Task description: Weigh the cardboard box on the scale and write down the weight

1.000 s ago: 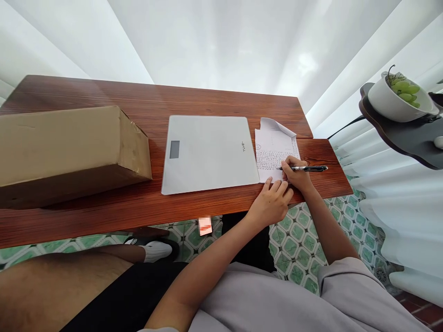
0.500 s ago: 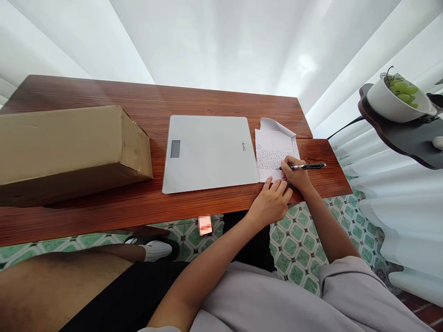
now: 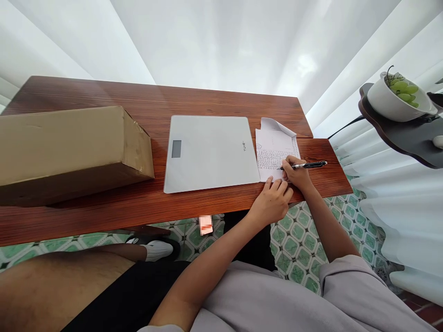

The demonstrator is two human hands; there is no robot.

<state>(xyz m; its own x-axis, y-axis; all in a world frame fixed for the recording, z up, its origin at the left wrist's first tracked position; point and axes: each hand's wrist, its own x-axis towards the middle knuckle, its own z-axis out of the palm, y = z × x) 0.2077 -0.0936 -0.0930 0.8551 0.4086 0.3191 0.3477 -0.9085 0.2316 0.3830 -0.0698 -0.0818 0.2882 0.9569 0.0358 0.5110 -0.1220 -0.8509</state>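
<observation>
A white sheet of paper (image 3: pixel 275 145) with rows of handwriting lies near the right end of the wooden table (image 3: pixel 145 99). My right hand (image 3: pixel 296 173) is closed on a black pen (image 3: pixel 311 164) whose tip touches the lower part of the sheet. My left hand (image 3: pixel 272 200) rests at the table's front edge, its fingers lying flat on the paper's near corner. A flat white digital scale (image 3: pixel 209 152) sits just left of the paper.
A large brown cardboard box (image 3: pixel 69 150) fills the table's left side. A dark side shelf (image 3: pixel 408 138) at the right carries a white bowl of green grapes (image 3: pixel 396 99). White curtains hang behind. Green patterned tiles and a foot in a white sock (image 3: pixel 157 249) show under the table.
The pen's rear end has tilted slightly up and my right hand has shifted a little on the sheet. My left hand stays on the paper's corner.
</observation>
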